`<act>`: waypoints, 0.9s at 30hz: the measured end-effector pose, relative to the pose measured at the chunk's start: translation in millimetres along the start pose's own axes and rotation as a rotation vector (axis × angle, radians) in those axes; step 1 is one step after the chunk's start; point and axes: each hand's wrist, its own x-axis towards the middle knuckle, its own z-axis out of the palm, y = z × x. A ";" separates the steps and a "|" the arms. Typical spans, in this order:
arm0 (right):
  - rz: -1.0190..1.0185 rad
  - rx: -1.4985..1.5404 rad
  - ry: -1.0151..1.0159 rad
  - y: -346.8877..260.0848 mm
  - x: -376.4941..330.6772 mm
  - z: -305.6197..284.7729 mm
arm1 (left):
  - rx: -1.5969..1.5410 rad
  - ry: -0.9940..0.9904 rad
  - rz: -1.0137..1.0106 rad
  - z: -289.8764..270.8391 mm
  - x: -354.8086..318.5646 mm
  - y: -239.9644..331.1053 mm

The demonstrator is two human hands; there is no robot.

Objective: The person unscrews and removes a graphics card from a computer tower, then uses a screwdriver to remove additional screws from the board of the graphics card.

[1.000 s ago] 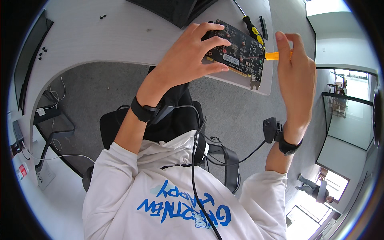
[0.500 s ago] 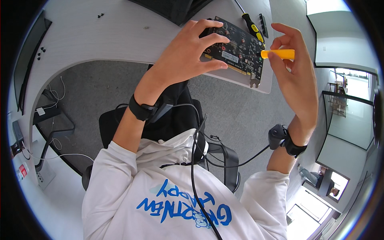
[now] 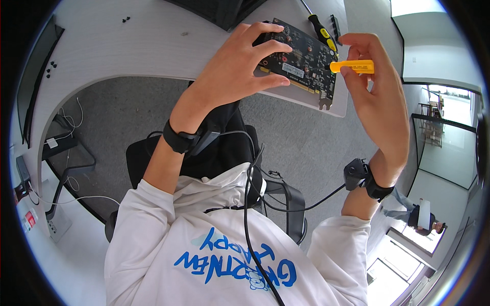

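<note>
A black graphics card [image 3: 309, 43] lies circuit side up near the desk's right corner, its gold contacts and metal bracket toward me. My left hand [image 3: 229, 69] grips its left end, with fingers spread over the board and the thumb at the near edge. Between the thumb and fingers of my right hand [image 3: 377, 97] is a screwdriver [image 3: 357, 67] with a yellow handle. It lies nearly level, pointing left over the card's right part; whether its tip touches a screw is too small to tell.
Beyond the card lie a black-and-yellow screwdriver [image 3: 321, 30] and a narrow black strip [image 3: 335, 29]. Small black screws [image 3: 126, 20] sit on the desk [image 3: 138, 48], several more [image 3: 50, 70] farther left. A black device [image 3: 222, 11] stands at the far edge. Another person [image 3: 421, 219] is at the right.
The yellow screwdriver's handle has turned slightly in my right fingers and shifted a little left. My left hand and the card barely moved. The person in the background has changed position.
</note>
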 end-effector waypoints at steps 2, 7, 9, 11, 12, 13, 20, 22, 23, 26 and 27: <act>-0.032 -0.046 0.060 5.5 -0.6 5.7 | -0.002 -0.002 -0.002 0.6 0.5 -0.1; 0.380 -0.259 -0.030 -19.2 7.8 0.5 | 0.008 0.011 0.004 0.3 -0.3 0.1; 0.241 -0.317 0.029 -6.9 6.1 6.0 | 0.010 0.014 0.002 0.2 -0.5 0.2; 0.105 -0.246 0.087 -2.8 2.4 9.1 | 0.014 0.013 0.000 -1.2 0.2 0.7; -0.029 -0.169 0.141 -0.1 1.5 11.1 | 0.016 0.008 -0.003 -0.8 -0.3 0.0; -0.027 -0.163 0.139 2.6 1.3 10.3 | 0.013 0.001 -0.006 -0.6 -0.4 -0.6; -0.046 0.328 0.016 13.1 -2.0 17.2 | -0.003 -0.023 -0.021 -8.0 2.3 4.2; -0.069 0.340 0.099 14.0 -0.6 22.4 | -0.007 -0.037 -0.023 -7.5 2.2 4.5; -0.117 0.171 0.165 13.0 0.4 21.3 | -0.011 -0.047 -0.032 -7.1 2.7 4.6; -0.120 -0.075 0.233 4.2 0.2 14.4 | -0.023 -0.046 -0.041 -8.4 4.1 6.8; -0.080 -0.156 0.235 2.5 -0.7 13.1 | -0.023 -0.051 -0.039 -9.4 4.2 8.1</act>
